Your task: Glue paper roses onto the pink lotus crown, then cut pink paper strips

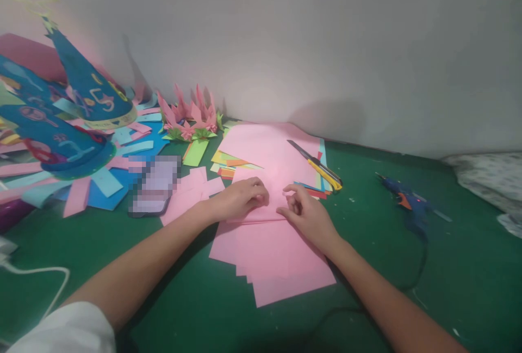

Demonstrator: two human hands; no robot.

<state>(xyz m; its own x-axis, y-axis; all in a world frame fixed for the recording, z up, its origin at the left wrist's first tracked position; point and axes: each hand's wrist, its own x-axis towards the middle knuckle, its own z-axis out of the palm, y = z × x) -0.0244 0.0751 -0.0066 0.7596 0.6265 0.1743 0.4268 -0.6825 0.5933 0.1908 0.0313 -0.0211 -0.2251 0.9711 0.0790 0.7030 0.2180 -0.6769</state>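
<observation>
My left hand (240, 198) rests knuckles-up on a small pink paper piece (269, 200), its fingers curled and pressing the sheet down. My right hand (305, 214) sits just to the right on the same piece, thumb and forefinger pinched at its edge. Under both hands lies a stack of pink paper sheets (281, 266) spread on the green table (122, 244).
A yellow utility knife (320, 167) lies on a large pink sheet (269, 143) behind my hands. A blue glue gun (405, 200) is at the right, a phone (153, 184) at the left, pink paper flowers (191, 116) and blue party hats (87, 89) farther left.
</observation>
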